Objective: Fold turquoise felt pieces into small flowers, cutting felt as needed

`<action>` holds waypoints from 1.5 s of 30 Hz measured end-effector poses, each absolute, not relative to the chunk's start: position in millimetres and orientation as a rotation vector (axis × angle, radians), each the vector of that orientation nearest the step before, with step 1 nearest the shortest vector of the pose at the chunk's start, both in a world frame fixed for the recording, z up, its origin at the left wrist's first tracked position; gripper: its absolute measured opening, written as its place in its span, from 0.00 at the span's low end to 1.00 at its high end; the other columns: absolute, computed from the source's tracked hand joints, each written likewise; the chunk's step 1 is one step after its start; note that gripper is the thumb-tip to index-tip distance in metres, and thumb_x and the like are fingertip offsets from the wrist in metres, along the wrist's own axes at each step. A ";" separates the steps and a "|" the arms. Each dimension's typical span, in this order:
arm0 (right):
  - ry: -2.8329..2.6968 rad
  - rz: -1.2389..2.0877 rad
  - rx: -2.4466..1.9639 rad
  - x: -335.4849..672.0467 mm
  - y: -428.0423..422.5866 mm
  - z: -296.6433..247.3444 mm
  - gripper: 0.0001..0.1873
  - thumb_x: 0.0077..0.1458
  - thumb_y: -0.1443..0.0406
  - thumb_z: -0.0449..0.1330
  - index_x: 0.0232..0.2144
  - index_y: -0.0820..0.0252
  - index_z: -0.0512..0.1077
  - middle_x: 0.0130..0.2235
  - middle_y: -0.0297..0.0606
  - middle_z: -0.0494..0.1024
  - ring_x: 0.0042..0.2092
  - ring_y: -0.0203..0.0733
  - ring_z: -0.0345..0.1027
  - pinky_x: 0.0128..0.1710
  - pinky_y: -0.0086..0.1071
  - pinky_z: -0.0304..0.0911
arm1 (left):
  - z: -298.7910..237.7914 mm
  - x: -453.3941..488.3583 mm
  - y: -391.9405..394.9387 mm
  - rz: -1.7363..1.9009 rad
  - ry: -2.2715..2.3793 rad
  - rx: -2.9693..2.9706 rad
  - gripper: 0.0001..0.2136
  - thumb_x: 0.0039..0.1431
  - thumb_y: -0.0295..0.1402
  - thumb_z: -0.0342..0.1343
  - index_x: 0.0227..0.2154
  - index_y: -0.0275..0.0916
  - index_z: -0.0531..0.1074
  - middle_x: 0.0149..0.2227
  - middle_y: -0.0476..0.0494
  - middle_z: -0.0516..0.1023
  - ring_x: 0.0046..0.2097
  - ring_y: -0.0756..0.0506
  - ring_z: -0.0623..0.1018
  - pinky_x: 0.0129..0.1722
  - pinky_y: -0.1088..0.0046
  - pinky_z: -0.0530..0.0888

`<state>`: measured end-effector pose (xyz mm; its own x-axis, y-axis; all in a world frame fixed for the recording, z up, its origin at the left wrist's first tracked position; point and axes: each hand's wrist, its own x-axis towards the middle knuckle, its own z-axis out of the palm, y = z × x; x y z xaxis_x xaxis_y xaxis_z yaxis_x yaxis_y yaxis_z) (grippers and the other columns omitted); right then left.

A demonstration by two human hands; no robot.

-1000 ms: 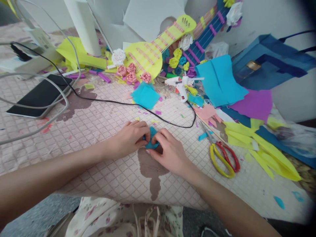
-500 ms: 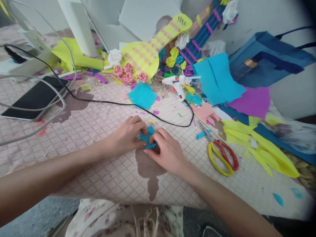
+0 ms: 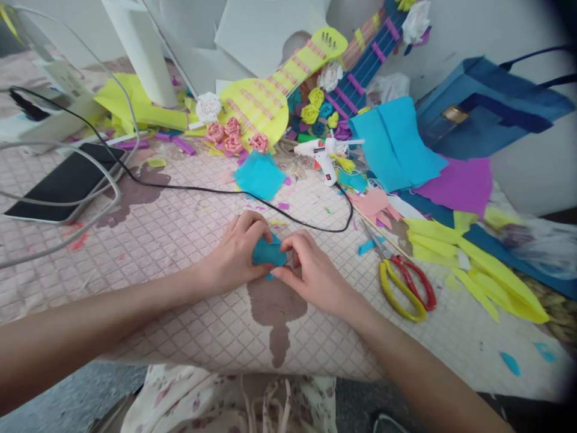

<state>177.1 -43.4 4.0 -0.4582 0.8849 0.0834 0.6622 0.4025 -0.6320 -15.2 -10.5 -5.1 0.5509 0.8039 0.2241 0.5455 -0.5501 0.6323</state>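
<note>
Between my two hands is a small piece of blue crepe paper, folded over on itself. My left hand pinches its left side between thumb and fingers. The right edge is gripped by my right hand, thumb below and bent fingers above. A little behind them a small stack of blue paper squares lies on the quilted cloth. To the right rest scissors with one yellow and one red handle. A white glue gun lies farther back.
The glue gun's black cable crosses the cloth behind my hands. A yellow paper guitar with pink paper roses leans at the back. On the left lies a phone; yellow paper strips and a blue bag are on the right.
The blue paper has gone from a pointed, crumpled look to a flatter folded shape. My right hand has shifted slightly right along its edge; my left hand stays nearly in place.
</note>
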 end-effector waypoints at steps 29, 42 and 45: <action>-2.033 0.927 -1.311 191.8 -34.1 5.8 0.02 0.59 0.66 0.54 0.35 0.58 0.65 0.31 0.32 0.69 0.31 0.34 0.62 0.29 0.28 0.58 | -8.4 -30.1 9.3 0.641 0.886 2.305 0.22 0.47 0.39 0.65 0.43 0.40 0.65 0.48 0.40 0.65 0.53 0.38 0.66 0.53 0.54 0.67; -1.991 0.801 -1.327 188.2 -28.3 1.3 0.03 0.58 0.68 0.53 0.32 0.58 0.66 0.31 0.34 0.70 0.32 0.36 0.64 0.32 0.30 0.60 | -8.1 -21.7 5.9 0.797 0.992 2.276 0.05 0.60 0.31 0.52 0.37 0.37 0.70 0.43 0.40 0.69 0.47 0.43 0.70 0.49 0.61 0.70; -1.991 0.787 -1.333 185.9 -25.1 -0.8 0.03 0.57 0.68 0.53 0.33 0.58 0.67 0.32 0.35 0.70 0.32 0.35 0.64 0.33 0.30 0.60 | -8.0 -15.8 1.0 0.787 1.067 2.324 0.04 0.57 0.30 0.54 0.35 0.37 0.69 0.42 0.40 0.68 0.46 0.41 0.70 0.47 0.59 0.70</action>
<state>185.9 -25.1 -0.8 -0.3075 0.9381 0.1595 0.5757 0.3168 -0.7538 -15.8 1.0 -8.0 0.5354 0.7877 0.3047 0.5236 -0.5926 0.6121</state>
